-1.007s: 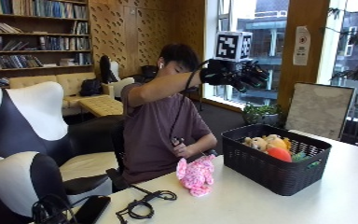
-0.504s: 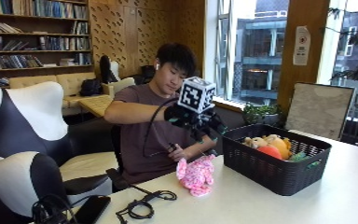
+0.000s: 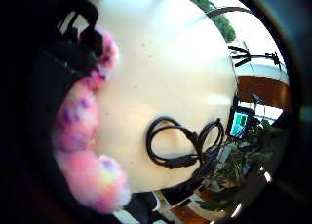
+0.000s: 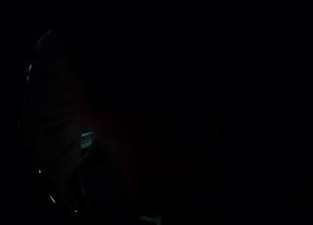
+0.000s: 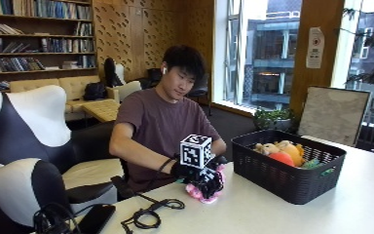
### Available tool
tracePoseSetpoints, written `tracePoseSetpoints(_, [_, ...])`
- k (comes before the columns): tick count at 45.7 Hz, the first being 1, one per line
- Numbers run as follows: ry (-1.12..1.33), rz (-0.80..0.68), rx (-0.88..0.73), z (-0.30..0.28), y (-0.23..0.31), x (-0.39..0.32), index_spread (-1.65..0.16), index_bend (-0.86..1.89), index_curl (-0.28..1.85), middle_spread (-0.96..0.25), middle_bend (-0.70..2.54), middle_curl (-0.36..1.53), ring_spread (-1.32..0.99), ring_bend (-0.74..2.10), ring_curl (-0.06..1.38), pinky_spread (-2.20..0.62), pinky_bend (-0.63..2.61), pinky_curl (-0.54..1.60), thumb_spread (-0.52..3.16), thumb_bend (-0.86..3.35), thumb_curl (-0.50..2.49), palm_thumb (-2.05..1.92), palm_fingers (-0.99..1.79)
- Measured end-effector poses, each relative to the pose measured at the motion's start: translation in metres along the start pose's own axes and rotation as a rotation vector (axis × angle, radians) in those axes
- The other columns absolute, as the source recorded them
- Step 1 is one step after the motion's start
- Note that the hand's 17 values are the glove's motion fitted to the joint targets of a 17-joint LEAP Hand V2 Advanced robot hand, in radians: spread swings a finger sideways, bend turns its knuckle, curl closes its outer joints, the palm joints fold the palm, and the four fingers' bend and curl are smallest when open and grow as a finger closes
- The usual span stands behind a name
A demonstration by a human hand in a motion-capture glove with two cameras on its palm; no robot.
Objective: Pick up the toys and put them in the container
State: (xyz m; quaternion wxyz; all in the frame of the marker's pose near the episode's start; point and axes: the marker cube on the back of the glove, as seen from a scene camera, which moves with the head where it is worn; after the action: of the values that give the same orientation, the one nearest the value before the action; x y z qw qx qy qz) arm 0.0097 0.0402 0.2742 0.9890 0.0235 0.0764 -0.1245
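Note:
A pink plush toy [image 5: 200, 194] lies on the white table [image 5: 343, 204] in front of the person. My gloved right hand [image 5: 202, 178] rests on top of it, fingers curled down over its sides. In the little finger side palm view the pink toy [image 3: 80, 136] lies close along the palm, above the table [image 3: 165, 63]. The thumb side palm view is dark and shows nothing. To the right of the toy stands a black basket [image 5: 284, 181] holding several toys [image 5: 281, 153], among them orange and yellow ones.
A coiled black cable [image 5: 149, 214] and a dark phone [image 5: 96, 218] lie on the table's near left corner; the cable [image 3: 183, 143] also shows in the palm view. A chair with black and white upholstery [image 5: 25, 146] stands at the left.
My right hand has come down from head height to the pink plush toy and now covers it. The basket and the toy have stayed where they were.

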Motion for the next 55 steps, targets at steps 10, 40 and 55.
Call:
tracePoseSetpoints(10, [-0.067, 0.03, 0.004, -0.012, -0.03, 0.008, -0.26, 0.23, 0.21, -0.2, 0.88, 0.51, -0.29, 0.88, 0.59, -0.21, 0.67, 0.29, 1.19, 0.16, 0.58, 0.59, 1.0])
tracePoseSetpoints(40, [-0.004, 0.124, 0.255, -0.302, -0.12, -0.034, -0.33, 0.99, 0.65, -0.19, 1.33, 0.77, -0.39, 1.14, 0.74, -0.36, 0.83, 0.43, 0.59, 0.07, 0.89, 0.62, 1.09])
tracePoseSetpoints(55, [0.004, -0.046, 0.258, -0.302, -0.196, -0.138, -0.32, 0.97, 0.77, -0.17, 1.36, 0.79, -0.39, 1.18, 0.75, -0.36, 0.85, 0.46, 0.48, 0.05, 0.99, 0.63, 1.06])
